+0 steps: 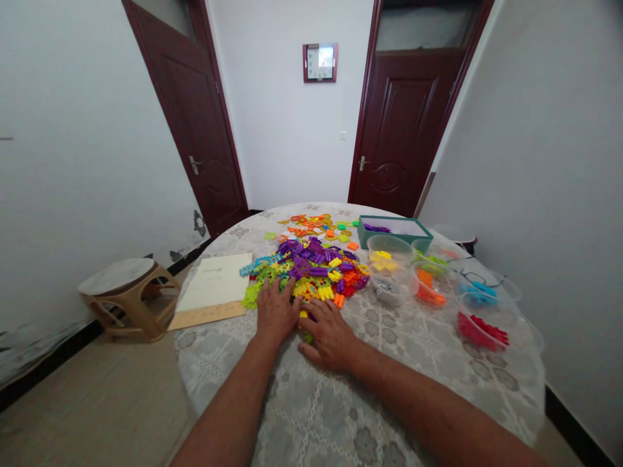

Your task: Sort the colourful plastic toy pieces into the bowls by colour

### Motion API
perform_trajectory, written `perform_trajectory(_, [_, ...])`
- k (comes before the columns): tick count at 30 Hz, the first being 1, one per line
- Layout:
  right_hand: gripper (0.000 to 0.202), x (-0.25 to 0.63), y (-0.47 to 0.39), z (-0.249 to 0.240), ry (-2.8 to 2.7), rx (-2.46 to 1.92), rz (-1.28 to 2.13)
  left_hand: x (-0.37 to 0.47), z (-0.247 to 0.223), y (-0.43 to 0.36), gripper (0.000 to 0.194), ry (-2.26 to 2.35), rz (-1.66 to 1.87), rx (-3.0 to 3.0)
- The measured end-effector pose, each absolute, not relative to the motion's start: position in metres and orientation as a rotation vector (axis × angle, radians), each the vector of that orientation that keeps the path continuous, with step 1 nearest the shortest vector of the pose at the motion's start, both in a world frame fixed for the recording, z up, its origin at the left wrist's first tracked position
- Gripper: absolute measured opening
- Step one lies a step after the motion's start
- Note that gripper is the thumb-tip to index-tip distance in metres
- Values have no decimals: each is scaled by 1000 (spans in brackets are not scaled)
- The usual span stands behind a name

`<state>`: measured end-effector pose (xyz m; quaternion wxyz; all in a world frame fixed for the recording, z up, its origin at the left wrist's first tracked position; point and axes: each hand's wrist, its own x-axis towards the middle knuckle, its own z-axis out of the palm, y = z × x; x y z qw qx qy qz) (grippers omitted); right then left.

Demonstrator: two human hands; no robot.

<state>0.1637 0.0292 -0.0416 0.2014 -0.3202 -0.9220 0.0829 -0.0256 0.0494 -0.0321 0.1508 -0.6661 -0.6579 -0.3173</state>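
Observation:
A heap of colourful plastic pieces (311,259) in purple, green, yellow, blue, red and orange lies on the patterned tablecloth. My left hand (277,311) rests on the near left edge of the heap, palm down with its fingers apart. Beside it, my right hand (328,334) lies on the near edge, fingers spread and touching yellow pieces. Neither hand visibly grips a piece, though what lies under the palms is hidden. Further back, orange and yellow pieces (311,226) are scattered.
On the right stand clear bowls with yellow (384,261), orange (429,288), blue (481,293) and red pieces (481,332). Behind them is a green box (423,242); glasses (487,280) rest across bowls. A pale sheet (214,280) and wooden ruler (209,315) lie left, near a stool (117,275).

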Motion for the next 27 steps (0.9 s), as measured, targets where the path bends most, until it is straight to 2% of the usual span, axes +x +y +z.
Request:
perform_trajectory(4, [53,182,30,-41,-2570,-872,198,-9,-39,48,44,-1970,-724,-2005])
perform_trajectory(11, [47,235,20,-39,-2539,-838,268,14,-32,27,41,-1880,-802,-2276])
perform_trajectory(18, [30,259,25,-46,-2271,-819,395,30,-33,-14,22,-1818,-790,-2484])
perform_trajectory(24, [27,276,50,-54,-2081,-992,302,32,-35,-24,28,-1677,-774,-2569])
perform_trajectory(27, [27,281,51,-56,-2125,-1079,242,34,-34,-28,52,-1674,-748,-2547])
